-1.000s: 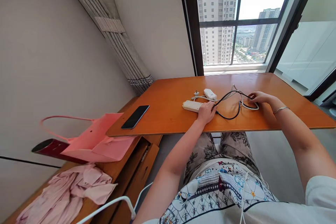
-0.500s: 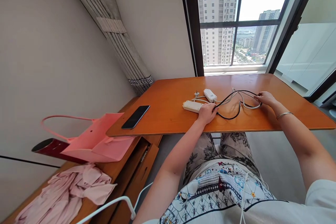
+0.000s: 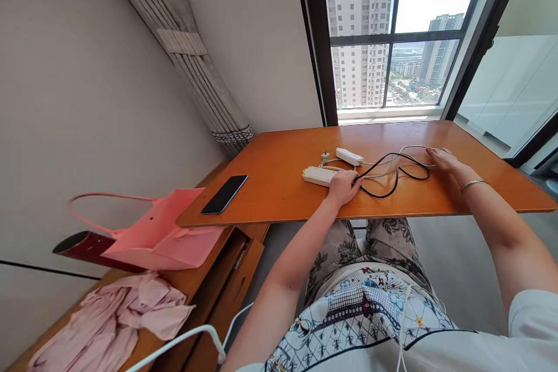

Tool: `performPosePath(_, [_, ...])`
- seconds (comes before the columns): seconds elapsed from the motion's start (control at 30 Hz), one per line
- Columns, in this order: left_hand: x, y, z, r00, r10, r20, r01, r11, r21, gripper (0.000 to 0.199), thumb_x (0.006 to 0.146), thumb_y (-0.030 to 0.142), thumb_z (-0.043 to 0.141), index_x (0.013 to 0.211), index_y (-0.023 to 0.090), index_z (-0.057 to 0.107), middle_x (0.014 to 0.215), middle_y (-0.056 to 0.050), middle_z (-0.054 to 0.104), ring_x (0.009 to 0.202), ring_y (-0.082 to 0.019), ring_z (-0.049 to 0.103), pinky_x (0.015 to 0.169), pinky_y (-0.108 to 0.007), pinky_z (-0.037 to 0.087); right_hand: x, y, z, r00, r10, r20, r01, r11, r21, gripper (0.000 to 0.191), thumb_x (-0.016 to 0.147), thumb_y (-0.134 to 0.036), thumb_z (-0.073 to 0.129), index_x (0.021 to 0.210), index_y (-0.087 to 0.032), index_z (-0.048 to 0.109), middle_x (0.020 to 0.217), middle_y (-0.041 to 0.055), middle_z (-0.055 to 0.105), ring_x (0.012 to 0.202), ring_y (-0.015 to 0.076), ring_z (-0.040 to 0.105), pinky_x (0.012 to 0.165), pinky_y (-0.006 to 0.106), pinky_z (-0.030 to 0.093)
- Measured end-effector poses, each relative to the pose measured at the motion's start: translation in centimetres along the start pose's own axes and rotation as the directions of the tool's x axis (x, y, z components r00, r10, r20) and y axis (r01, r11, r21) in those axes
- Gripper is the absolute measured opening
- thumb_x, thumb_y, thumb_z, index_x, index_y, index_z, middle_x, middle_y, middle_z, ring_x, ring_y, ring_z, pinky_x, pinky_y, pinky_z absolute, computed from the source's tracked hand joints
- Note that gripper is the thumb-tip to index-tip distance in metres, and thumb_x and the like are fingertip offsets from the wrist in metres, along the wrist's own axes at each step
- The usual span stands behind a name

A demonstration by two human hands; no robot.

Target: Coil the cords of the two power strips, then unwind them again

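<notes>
A white power strip (image 3: 318, 176) lies on the wooden table (image 3: 279, 154), and my left hand (image 3: 344, 187) is closed around its right end, where a black cable (image 3: 394, 183) comes out by the fingers. The black cable loops over the tabletop toward the right. Behind the strip sit a white adapter (image 3: 349, 156) and a white plug (image 3: 325, 157). A thin white cable (image 3: 410, 148) runs from the adapter side to my right hand (image 3: 441, 158), whose fingers are pressed together on it.
A black phone (image 3: 225, 194) lies at the table's left. Beyond the left edge, a pink bag (image 3: 165, 232) and pink cloth (image 3: 117, 319) rest on a lower wooden cabinet. The window (image 3: 392, 40) is behind the table.
My right hand has moved slightly back and right, pulling the white cable out from the black one. The adapter has turned a little. My left hand stays on the strip.
</notes>
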State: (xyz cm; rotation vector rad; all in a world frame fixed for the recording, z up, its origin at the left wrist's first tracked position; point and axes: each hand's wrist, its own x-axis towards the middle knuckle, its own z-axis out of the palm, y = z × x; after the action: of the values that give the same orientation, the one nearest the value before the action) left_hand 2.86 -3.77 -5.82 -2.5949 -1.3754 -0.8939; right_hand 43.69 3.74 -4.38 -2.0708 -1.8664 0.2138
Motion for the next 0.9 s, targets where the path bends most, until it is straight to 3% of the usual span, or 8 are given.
performPosePath(0.1, [0.0, 0.0, 0.0, 1.0, 0.015, -0.002, -0.015, 1.0, -0.012, 0.027, 0.1, 0.036, 0.046, 0.092, 0.02, 0.066, 0.09, -0.008, 0.072, 0.087, -0.024, 0.065, 0.081, -0.037, 0.045, 0.3, -0.7, 0.2, 0.989, 0.132, -0.067, -0.135, 0.99, -0.037, 0.068, 0.099, -0.057, 0.03, 0.146, -0.014, 0.053, 0.158, 0.0192, 0.043, 0.153, 0.0424, 0.023, 0.117, 0.068, 0.026])
performPosePath(0.17, [-0.1, 0.0, 0.0, 1.0, 0.018, -0.003, -0.018, 1.0, -0.021, 0.026, 0.1, 0.035, 0.046, 0.093, 0.02, 0.067, 0.09, -0.008, 0.072, 0.088, -0.024, 0.065, 0.082, -0.038, 0.046, 0.2, -1.8, 0.1, 0.986, 0.129, -0.11, -0.138, 0.987, -0.081, 0.065, 0.095, -0.053, 0.043, 0.145, -0.013, 0.054, 0.157, 0.0189, 0.045, 0.152, 0.0413, 0.026, 0.119, 0.066, 0.024])
performPosePath(0.3, [-0.1, 0.0, 0.0, 1.0, -0.001, -0.01, 0.001, 0.998, -0.064, 0.026, 0.1, 0.036, 0.046, 0.093, 0.02, 0.066, 0.09, -0.008, 0.072, 0.087, -0.024, 0.065, 0.082, -0.037, 0.046, -0.9, -5.5, -0.3, 0.975, -0.13, -0.178, 0.123, 0.991, -0.052, 0.053, 0.092, -0.046, 0.052, 0.133, -0.015, 0.065, 0.139, 0.0193, 0.062, 0.135, 0.0367, 0.051, 0.116, 0.058, 0.035])
performPosePath(0.43, [0.1, 0.0, -0.5, 0.997, -0.068, -0.037, 0.062, 0.988, -0.144, 0.026, 0.1, 0.035, 0.046, 0.088, 0.021, 0.064, 0.089, -0.007, 0.071, 0.086, -0.023, 0.064, 0.08, -0.035, 0.046, -3.1, -10.0, -0.6, 0.883, -0.418, -0.215, 0.448, 0.886, 0.119, 0.06, 0.093, -0.049, 0.055, 0.144, -0.019, 0.054, 0.143, 0.0159, 0.059, 0.134, 0.0329, 0.054, 0.112, 0.05, 0.042])
performPosePath(0.57, [0.8, 0.2, -3.0, 0.989, -0.139, -0.058, 0.117, 0.952, -0.284, 0.028, 0.1, 0.038, 0.043, 0.083, 0.021, 0.059, 0.08, -0.004, 0.066, 0.079, -0.02, 0.061, 0.073, -0.032, 0.044, -5.0, -13.5, -1.0, 0.848, -0.519, -0.107, 0.529, 0.844, 0.091, 0.071, 0.089, -0.049, 0.062, 0.15, -0.017, 0.046, 0.147, 0.0178, 0.056, 0.135, 0.0359, 0.052, 0.112, 0.054, 0.04])
performPosePath(0.63, [1.5, 0.3, -4.8, 0.983, -0.166, -0.08, 0.122, 0.911, -0.394, 0.03, 0.099, 0.041, 0.044, 0.079, 0.022, 0.055, 0.074, -0.002, 0.062, 0.074, -0.018, 0.058, 0.07, -0.031, 0.044, -5.6, -14.5, -1.4, 0.85, -0.524, -0.059, 0.527, 0.845, 0.087, 0.063, 0.09, -0.044, 0.061, 0.145, -0.016, 0.051, 0.14, 0.0175, 0.062, 0.129, 0.0347, 0.057, 0.109, 0.053, 0.043])
performPosePath(0.73, [2.7, 0.4, -7.8, 0.981, -0.179, -0.077, 0.095, 0.782, -0.616, 0.034, 0.098, 0.047, 0.048, 0.075, 0.022, 0.051, 0.065, 0.001, 0.055, 0.064, -0.015, 0.053, 0.066, -0.029, 0.044, -6.1, -15.2, -2.1, 0.866, -0.501, -0.01, 0.497, 0.857, 0.137, 0.039, 0.093, -0.035, 0.055, 0.127, -0.02, 0.065, 0.12, 0.0113, 0.073, 0.113, 0.0283, 0.066, 0.101, 0.044, 0.048])
performPosePath(0.9, [4.4, 0.2, -12.7, 0.934, -0.352, -0.056, 0.071, 0.338, -0.938, 0.041, 0.091, 0.053, 0.062, 0.071, 0.02, 0.046, 0.066, 0.004, 0.047, 0.056, -0.008, 0.051, 0.057, -0.022, 0.044, -7.2, -16.1, -2.8, 0.881, -0.466, 0.081, 0.39, 0.812, 0.435, 0.025, 0.091, -0.039, 0.056, 0.095, -0.019, 0.07, 0.097, 0.008, 0.076, 0.095, 0.0227, 0.069, 0.089, 0.036, 0.049])
